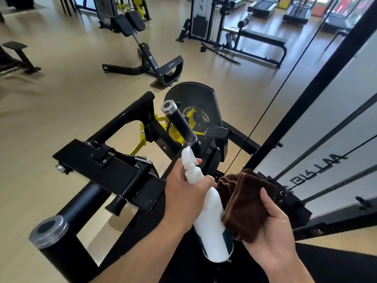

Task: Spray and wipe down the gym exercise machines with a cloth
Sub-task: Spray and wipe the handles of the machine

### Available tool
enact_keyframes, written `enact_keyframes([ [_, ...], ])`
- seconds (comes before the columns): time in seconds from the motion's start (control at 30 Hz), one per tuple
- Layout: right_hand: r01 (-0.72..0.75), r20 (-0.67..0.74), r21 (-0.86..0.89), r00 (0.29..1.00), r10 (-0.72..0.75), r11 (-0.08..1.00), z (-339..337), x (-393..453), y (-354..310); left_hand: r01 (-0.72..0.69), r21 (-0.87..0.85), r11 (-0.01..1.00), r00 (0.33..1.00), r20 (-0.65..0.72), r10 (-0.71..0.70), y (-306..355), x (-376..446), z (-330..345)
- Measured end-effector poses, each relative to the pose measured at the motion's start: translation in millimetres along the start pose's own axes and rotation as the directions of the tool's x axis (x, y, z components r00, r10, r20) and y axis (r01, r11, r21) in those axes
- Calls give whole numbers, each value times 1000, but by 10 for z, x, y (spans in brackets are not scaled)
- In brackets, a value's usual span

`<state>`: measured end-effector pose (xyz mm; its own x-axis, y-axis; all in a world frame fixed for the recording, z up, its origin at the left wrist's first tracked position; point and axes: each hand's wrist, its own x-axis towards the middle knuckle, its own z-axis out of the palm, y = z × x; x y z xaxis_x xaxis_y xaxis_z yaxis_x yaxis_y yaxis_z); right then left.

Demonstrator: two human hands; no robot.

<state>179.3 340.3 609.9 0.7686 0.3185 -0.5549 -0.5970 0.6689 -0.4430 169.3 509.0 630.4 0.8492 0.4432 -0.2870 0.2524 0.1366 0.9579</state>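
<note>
My left hand [183,190] grips the neck of a white spray bottle [212,221], a finger on its trigger. The nozzle points up at the black handle bar with a silver cap [179,123] of a black and yellow exercise machine [114,172], and a faint mist shows at the bar's base. My right hand [273,231] holds a folded brown cloth [246,203] just right of the bottle. A second black bar with a silver cap [49,231] stands at the lower left.
A black frame with a white panel and cables [326,139] rises on the right. A back-extension bench [142,48] and a flat bench with a weight stack [255,37] stand on the tan floor beyond. Treadmills [295,9] line the far wall.
</note>
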Motion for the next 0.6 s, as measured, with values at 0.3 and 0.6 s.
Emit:
enact_keyframes([
  [0.3, 61, -15, 5, 998, -61, 998, 2, -90, -44, 154, -110, 982, 987, 72, -146, 0, -46, 5],
  [0.6, 131, -3, -32, 991, -131, 991, 68, -102, -105, 57, -193, 980, 996, -55, -69, 48, -56, -40],
])
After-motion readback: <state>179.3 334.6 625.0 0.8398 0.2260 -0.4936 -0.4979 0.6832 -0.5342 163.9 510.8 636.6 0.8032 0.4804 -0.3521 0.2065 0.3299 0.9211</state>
